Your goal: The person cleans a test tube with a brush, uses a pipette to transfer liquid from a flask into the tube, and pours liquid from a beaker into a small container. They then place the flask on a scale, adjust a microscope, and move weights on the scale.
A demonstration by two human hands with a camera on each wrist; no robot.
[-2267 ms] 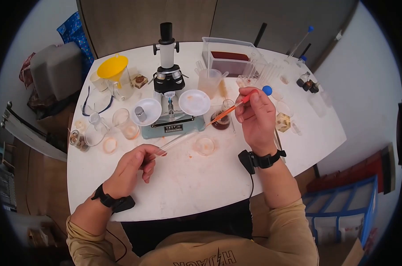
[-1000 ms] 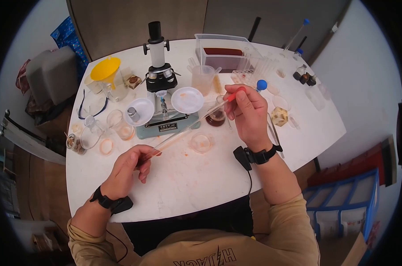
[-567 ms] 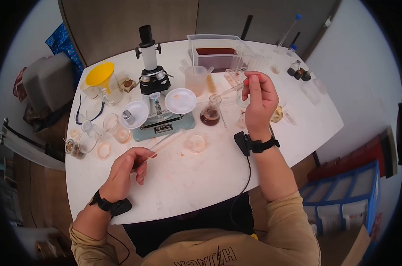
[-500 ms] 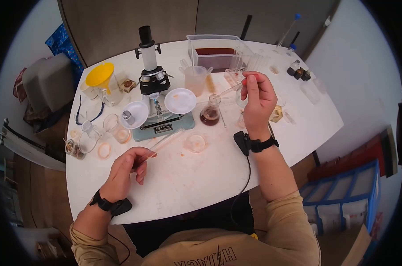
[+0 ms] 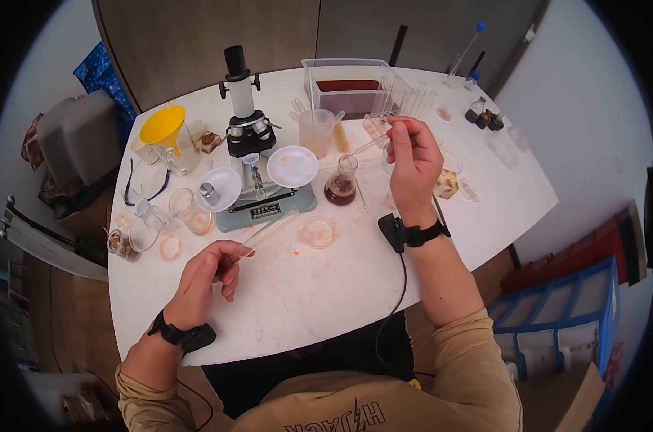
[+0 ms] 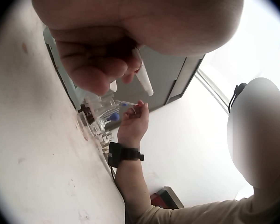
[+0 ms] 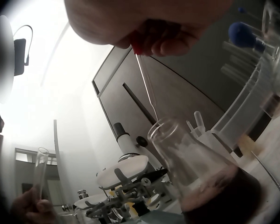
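Note:
My left hand (image 5: pixel 205 277) grips a clear glass test tube (image 5: pixel 274 229), which slants up and to the right over the table; its open mouth shows in the right wrist view. Raised on the other side, my right hand (image 5: pixel 417 162) pinches the red bulb of a glass dropper (image 7: pixel 146 83). The dropper looks clear along its barrel, and its thin tip is right at the mouth of a conical flask (image 7: pixel 203 179). Dark brown-red liquid fills the flask's lower part. A shallow glass dish (image 5: pixel 318 233) lies between the two hands.
A balance (image 5: pixel 265 211) with two white pans stands behind the tube, before a microscope (image 5: pixel 243 101). Test tubes (image 5: pixel 413 99) stand in a rack at back right. Left are a yellow funnel (image 5: pixel 162 125) and a glass beaker (image 5: pixel 191 210). A thin brush (image 5: pixel 361 193) lies beside the flask.
The dropper, earlier holding orange liquid and pointing into the test tube, emptied and moved right and back to the flask's mouth. My left hand kept its grip on the tube.

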